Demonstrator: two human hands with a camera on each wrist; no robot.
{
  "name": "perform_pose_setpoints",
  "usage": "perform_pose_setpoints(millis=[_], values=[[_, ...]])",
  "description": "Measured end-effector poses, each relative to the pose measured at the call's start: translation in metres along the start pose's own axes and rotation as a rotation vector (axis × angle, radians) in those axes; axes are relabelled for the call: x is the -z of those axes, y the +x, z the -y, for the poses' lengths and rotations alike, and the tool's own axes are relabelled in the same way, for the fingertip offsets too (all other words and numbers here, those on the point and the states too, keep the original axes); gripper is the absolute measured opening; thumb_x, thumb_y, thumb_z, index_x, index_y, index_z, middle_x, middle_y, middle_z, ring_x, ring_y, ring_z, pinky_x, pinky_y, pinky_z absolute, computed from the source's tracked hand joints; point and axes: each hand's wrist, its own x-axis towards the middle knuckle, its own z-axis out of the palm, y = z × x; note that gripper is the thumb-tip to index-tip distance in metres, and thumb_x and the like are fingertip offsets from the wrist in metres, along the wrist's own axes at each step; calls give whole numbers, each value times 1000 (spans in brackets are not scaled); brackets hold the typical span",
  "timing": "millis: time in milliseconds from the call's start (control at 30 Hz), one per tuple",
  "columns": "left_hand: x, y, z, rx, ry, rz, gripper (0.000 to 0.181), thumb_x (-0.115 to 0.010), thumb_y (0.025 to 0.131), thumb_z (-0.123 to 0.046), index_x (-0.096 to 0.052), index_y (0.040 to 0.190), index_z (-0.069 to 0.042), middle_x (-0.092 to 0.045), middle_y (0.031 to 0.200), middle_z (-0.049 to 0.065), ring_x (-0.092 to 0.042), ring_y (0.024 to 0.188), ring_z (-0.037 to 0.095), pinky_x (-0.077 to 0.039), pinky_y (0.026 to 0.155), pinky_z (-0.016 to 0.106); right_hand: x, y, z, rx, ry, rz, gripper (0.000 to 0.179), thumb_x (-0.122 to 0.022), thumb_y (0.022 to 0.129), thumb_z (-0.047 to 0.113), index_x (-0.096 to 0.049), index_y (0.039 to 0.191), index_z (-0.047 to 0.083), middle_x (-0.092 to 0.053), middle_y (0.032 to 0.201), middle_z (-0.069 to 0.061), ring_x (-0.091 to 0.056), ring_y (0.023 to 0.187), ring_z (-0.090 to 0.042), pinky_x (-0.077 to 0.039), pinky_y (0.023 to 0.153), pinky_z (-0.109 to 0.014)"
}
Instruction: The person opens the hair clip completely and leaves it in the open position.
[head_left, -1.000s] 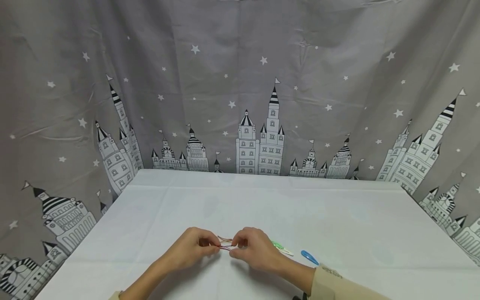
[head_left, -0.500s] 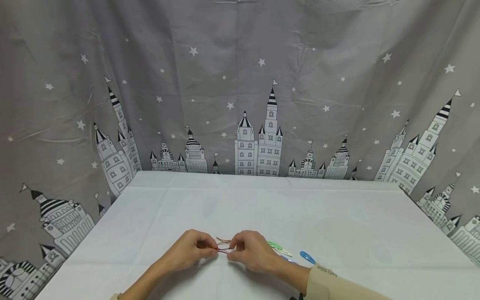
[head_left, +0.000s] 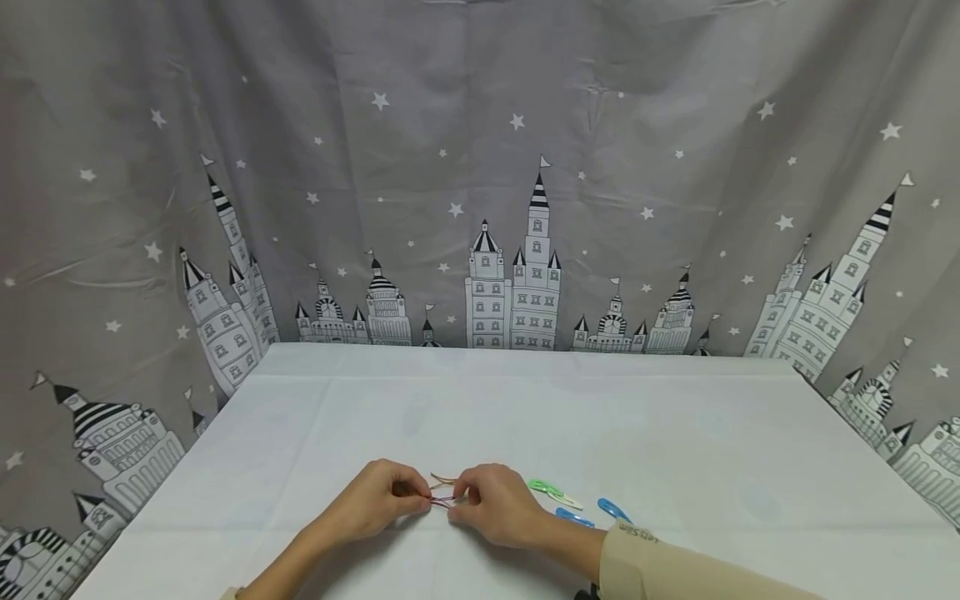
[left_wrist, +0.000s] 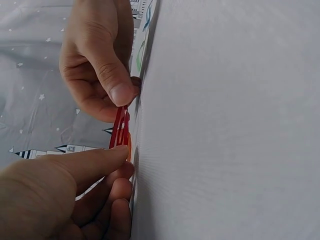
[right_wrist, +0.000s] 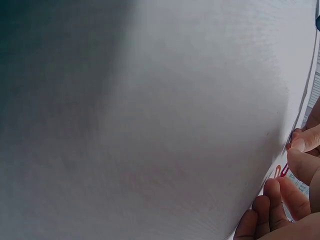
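Between both hands, low over the white table, is a red snap hair clip (head_left: 442,502). My left hand (head_left: 375,500) pinches its left end between thumb and fingers. At the other end, my right hand (head_left: 498,504) has its thumb and fingertips on the clip. The head view shows the clip's strips spread apart toward the right hand. Up close in the left wrist view, the red clip (left_wrist: 120,127) runs from one thumb to the other. An orange clip (head_left: 444,479) lies just behind, partly hidden by the right fingers.
Right of the right hand lie a green clip (head_left: 546,487) with a pale one against it, and two blue clips (head_left: 574,517), one partly beside the sleeve (head_left: 675,567). A grey curtain (head_left: 420,167) with printed castles hangs behind the white table (head_left: 525,417).
The right hand and forearm have shifted slightly left, bringing the nearer blue clip and more of the green one into sight. Both hands stay at the red clip.
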Motion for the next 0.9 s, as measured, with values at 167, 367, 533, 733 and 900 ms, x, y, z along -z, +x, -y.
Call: perform_pose_setpoints(millis=[167, 367, 533, 733, 900], values=[[0, 0, 1, 3, 0, 1, 5, -76, 87, -15, -74, 86, -10, -67, 78, -8, -57, 68, 6, -46, 62, 23, 0, 0, 1, -4, -3, 4, 10, -79, 82, 17, -70, 84, 13, -48, 62, 11, -42, 60, -2, -36, 60, -20], [0, 0, 2, -2, -19, -10, 6, -77, 86, -13, -74, 87, -8, -67, 79, -6, -58, 70, 6, -46, 62, 23, 0, 0, 0, -2, -5, -1, 11, -79, 81, 18, -70, 83, 13, -48, 63, 12, -42, 60, -2, -36, 60, -20], [-1, 0, 2, -3, -40, -9, 4, -76, 85, -9, -73, 88, -7, -67, 78, -5, -58, 69, 6, -46, 61, 23, -1, 0, 0, -14, -10, -5, 11, -80, 80, 17, -69, 82, 13, -48, 62, 12, -42, 59, -2, -36, 59, -20], [-1, -1, 2, 1, -40, -7, 5, -76, 84, -5, -73, 87, -9, -66, 77, -4, -57, 68, 7, -46, 60, 23, -2, 0, 2, -30, -13, 6, 12, -80, 80, 18, -69, 82, 14, -47, 61, 11, -42, 58, -3, -35, 59, -20], [0, -1, 2, -1, -40, -1, 4, -76, 85, -8, -73, 88, -7, -66, 77, -6, -57, 68, 6, -46, 60, 23, -2, 0, 2, -36, -19, 6, 13, -81, 80, 17, -69, 82, 14, -47, 61, 11, -42, 58, -3, -35, 59, -21]])
